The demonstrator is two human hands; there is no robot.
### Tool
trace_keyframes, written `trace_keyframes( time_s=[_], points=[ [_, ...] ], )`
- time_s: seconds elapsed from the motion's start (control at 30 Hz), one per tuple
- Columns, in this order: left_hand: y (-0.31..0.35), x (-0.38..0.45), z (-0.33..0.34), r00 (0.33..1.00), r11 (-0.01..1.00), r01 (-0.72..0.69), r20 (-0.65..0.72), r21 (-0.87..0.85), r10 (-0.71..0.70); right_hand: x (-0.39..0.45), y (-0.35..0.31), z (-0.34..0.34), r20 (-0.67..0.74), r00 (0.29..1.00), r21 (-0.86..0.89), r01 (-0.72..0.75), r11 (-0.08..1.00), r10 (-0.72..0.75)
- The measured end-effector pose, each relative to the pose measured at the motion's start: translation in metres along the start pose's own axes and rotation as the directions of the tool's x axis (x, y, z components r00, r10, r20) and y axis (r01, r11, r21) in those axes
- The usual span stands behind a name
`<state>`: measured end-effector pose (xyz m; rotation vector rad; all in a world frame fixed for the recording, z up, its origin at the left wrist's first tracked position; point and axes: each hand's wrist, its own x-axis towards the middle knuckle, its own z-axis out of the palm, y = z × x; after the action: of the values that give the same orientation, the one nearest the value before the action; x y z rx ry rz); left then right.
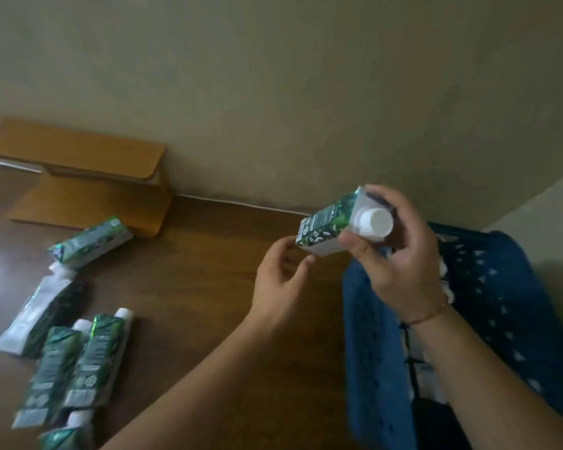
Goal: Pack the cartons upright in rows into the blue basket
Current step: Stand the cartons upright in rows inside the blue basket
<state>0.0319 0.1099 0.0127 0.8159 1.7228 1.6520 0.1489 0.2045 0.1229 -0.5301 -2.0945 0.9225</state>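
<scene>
The right hand [400, 254] grips a green carton [332, 225] by its white-capped top, holding it tilted in the air above the near-left rim of the blue basket [374, 336]. The left hand [280, 280] hovers just beside the carton's lower end, fingers loosely curled, holding nothing. Inside the basket, blurred white caps seem to show. More cartons [91, 358] lie flat on the wooden worktop [208, 303], near a cardboard box [88, 186]
</scene>
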Motion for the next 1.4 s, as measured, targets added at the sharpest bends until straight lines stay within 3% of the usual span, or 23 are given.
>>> trace_keyframes(
  time_s=[0.1, 0.2, 0.33, 0.43, 0.53, 0.67, 0.77, 0.93, 1.13, 1.23, 1.4],
  points=[
    [0.032, -0.001, 0.054, 0.988, 0.998, -0.061, 0.144, -0.028, 0.064, -0.025, -0.002, -0.071, -0.186, 0.983, 0.024, -0.004, 1.000, 0.009],
    [0.044, -0.005, 0.097, 0.980, 0.995, -0.082, 0.188, 0.059, 0.069, -0.057, 0.006, -0.132, -0.244, 0.970, -0.034, 0.007, 0.999, -0.015],
    [0.044, -0.003, 0.129, 0.992, 0.975, -0.018, 0.127, 0.220, -0.010, -0.096, 0.023, -0.193, -0.041, 0.998, -0.130, -0.045, 0.990, 0.040],
    [0.042, 0.003, 0.138, 0.995, 0.957, 0.062, 0.055, 0.283, -0.081, -0.115, 0.037, -0.209, 0.189, 0.975, -0.230, -0.074, 0.970, 0.119],
    [0.040, 0.007, 0.139, 0.995, 0.937, 0.087, 0.022, 0.338, -0.101, -0.121, 0.052, -0.207, 0.411, 0.872, -0.425, -0.077, 0.902, 0.267],
    [0.040, 0.006, 0.138, 0.995, 0.925, 0.087, 0.022, 0.370, -0.102, -0.106, 0.060, -0.206, 0.510, 0.793, -0.478, -0.062, 0.876, 0.335],
    [0.044, 0.004, 0.136, 0.992, 0.927, 0.110, 0.022, 0.358, -0.126, -0.099, 0.056, -0.205, 0.612, 0.691, -0.548, 0.019, 0.837, 0.385],
    [0.049, -0.001, 0.138, 0.990, 0.931, 0.127, 0.016, 0.343, -0.141, -0.111, 0.061, -0.190, 0.586, 0.648, -0.615, -0.035, 0.788, 0.486],
    [0.049, -0.002, 0.139, 0.991, 0.941, 0.130, -0.008, 0.312, -0.134, -0.154, 0.092, -0.134, 0.451, 0.656, -0.811, 0.019, 0.585, 0.605],
    [0.049, -0.001, 0.139, 0.991, 0.943, 0.125, -0.004, 0.307, -0.130, -0.153, 0.089, -0.137, 0.470, 0.663, -0.793, 0.027, 0.609, 0.582],
    [0.045, -0.007, 0.126, 0.993, 0.961, 0.083, 0.059, 0.264, -0.102, -0.145, 0.072, -0.136, 0.478, 0.546, -0.860, 0.129, 0.494, 0.688]
  ],
)
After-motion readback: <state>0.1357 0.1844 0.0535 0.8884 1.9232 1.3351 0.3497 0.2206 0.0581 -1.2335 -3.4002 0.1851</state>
